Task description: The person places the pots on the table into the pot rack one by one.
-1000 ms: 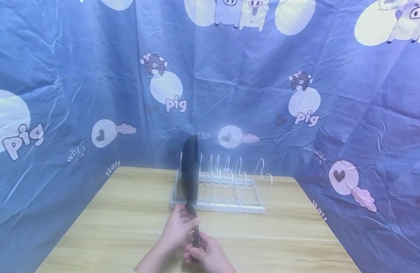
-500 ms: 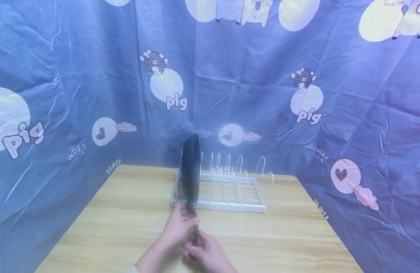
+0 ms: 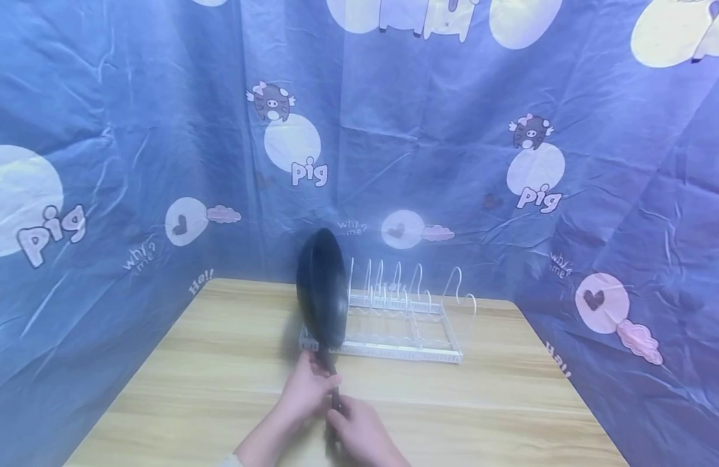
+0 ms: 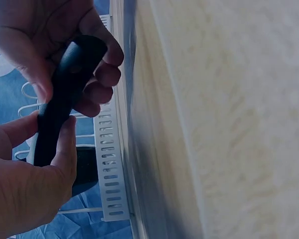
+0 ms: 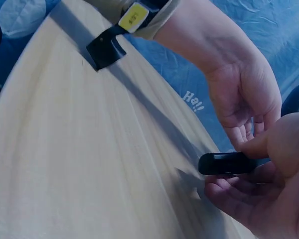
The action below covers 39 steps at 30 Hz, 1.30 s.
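A black frying pan stands on edge, its round body overlapping the left end of a white wire rack in the head view. Its handle points back toward the person. Close to the pan's body, my left hand pinches the handle between thumb and fingers. Nearer the handle's end, my right hand grips it with curled fingers. The rounded handle tip sticks out from the right hand in the right wrist view. The pan hides the rack's leftmost wires.
The rack's upright wire dividers rise in a row to the right of the pan. Under everything lies a wood-grain table. Blue printed cloth hangs round the back and sides.
The pan has turned about its handle, so more of its round face shows, and its body spreads further left. My right hand's fingers have shifted on the handle. The view has moved slightly.
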Each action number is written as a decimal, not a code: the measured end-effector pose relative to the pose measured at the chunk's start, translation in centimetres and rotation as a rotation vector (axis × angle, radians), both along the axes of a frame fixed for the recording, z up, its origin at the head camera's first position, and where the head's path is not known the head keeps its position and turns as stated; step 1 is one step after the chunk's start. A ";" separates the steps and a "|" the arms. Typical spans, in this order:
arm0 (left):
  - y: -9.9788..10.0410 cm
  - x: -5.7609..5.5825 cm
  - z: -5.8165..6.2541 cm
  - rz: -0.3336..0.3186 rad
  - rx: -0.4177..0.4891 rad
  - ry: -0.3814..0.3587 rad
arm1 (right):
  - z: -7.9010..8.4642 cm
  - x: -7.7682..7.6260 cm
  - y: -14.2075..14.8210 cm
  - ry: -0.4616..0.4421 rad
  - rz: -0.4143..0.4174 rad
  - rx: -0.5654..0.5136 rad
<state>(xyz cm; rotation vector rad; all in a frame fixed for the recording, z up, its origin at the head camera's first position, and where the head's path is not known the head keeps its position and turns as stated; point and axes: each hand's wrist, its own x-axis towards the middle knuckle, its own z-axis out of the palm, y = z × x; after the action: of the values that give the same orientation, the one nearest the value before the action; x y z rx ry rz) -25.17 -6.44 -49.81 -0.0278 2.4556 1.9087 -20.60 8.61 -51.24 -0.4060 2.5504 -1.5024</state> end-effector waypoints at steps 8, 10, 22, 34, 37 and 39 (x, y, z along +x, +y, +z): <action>-0.1 0.3 -0.3 -0.011 -0.054 -0.021 | -0.2 -0.1 -0.1 0.018 0.007 0.034; -0.1 0.3 -0.1 -0.018 -0.063 -0.012 | -0.4 -0.3 -0.2 0.027 0.008 0.056; 0.0 0.0 0.6 -0.060 -0.206 -0.027 | -0.2 -0.8 -0.6 0.047 0.026 0.099; -1.0 1.3 1.3 -0.211 -0.447 0.047 | 0.5 -0.2 -0.4 0.097 -0.065 0.213; -1.3 2.3 1.8 -0.226 -0.637 0.156 | 0.9 -0.1 -0.1 0.106 -0.069 0.221; -1.4 3.1 2.3 -0.252 -0.843 0.253 | 1.4 -0.1 0.2 0.120 -0.062 0.253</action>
<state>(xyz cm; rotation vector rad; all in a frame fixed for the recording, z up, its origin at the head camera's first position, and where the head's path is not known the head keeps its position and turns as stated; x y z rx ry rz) -22.06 -7.81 -47.54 0.4954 3.0405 0.7227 -20.67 8.85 -49.80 -0.3952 2.8252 -1.1834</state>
